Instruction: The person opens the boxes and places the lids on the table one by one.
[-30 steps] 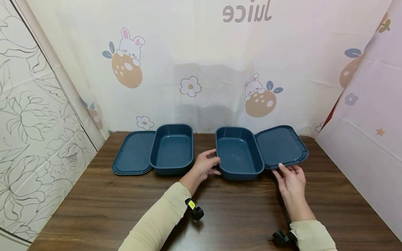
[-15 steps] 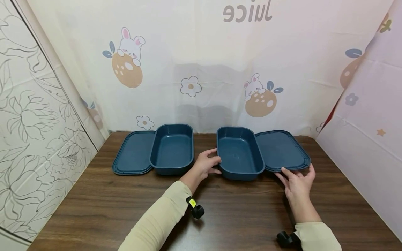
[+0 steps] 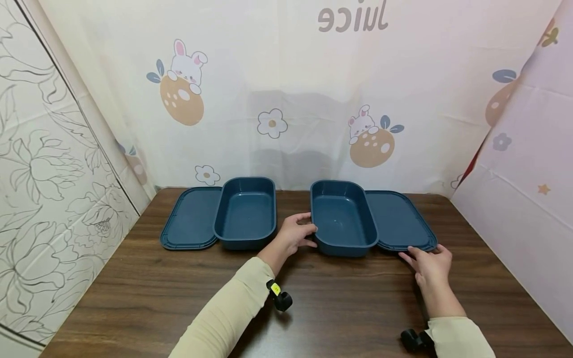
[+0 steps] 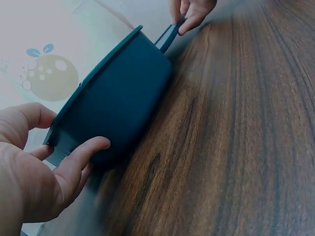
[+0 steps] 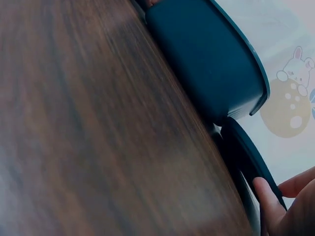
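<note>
Two dark blue food containers stand uncovered on the table, a left container (image 3: 246, 214) and a right container (image 3: 342, 219). My left hand (image 3: 293, 233) grips the left side of the right container near its rim, also seen in the left wrist view. Beside that container, on its right, a dark blue lid (image 3: 400, 219) lies nearly level. My right hand (image 3: 434, 266) pinches the lid's front right corner, its thumb on the edge in the right wrist view. A second lid (image 3: 190, 219) lies flat against the left container. Each lid's inner edge is partly hidden by its container.
The brown wooden table (image 3: 313, 308) runs back to a printed curtain (image 3: 309, 139) close behind the containers. A gap separates the two containers. A flower-patterned panel (image 3: 49, 174) rises on the left and a light cloth (image 3: 524, 214) hangs on the right.
My right hand has lowered the right lid's front edge toward the table and moved slightly right and nearer. The left hand and right container have shifted very slightly right.
</note>
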Available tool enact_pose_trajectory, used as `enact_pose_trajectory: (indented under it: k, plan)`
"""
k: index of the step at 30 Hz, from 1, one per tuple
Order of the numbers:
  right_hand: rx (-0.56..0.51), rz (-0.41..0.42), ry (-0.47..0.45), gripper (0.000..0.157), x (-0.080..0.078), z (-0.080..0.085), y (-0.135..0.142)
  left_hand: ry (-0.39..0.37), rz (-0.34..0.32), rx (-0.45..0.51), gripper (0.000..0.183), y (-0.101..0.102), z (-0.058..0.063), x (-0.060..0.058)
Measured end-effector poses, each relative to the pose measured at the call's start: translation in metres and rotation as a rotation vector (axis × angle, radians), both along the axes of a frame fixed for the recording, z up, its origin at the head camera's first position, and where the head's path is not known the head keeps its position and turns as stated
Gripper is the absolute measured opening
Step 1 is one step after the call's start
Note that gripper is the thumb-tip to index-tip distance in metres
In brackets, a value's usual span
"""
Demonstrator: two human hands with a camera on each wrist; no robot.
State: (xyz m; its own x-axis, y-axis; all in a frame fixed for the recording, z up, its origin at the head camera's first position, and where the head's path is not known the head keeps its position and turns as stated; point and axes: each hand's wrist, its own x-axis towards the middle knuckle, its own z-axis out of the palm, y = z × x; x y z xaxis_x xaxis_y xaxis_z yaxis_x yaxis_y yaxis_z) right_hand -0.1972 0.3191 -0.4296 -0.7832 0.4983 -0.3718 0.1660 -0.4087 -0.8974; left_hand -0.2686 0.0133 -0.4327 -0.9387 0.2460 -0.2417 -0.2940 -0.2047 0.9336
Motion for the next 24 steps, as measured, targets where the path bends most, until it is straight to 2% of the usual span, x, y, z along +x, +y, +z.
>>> enact_pose_trajectory:
  k: [5,10,18,24]
  plan:
    - [0.065,-0.012,-0.048,0.098,-0.004,-0.001,0.003,-0.007,-0.003,0.000,0.059,0.002,0.000,0.000]
    - [0.154,-0.018,-0.088,0.086,-0.002,-0.001,0.008,-0.015,-0.005,-0.004,0.060,0.002,0.002,0.000]
    - [0.331,0.025,-0.145,0.064,0.007,0.001,0.011,-0.009,0.023,-0.015,0.057,0.003,0.003,0.002]
    - [0.358,0.031,-0.150,0.061,0.011,0.002,0.011,0.001,0.037,-0.045,0.052,0.005,0.003,0.003]
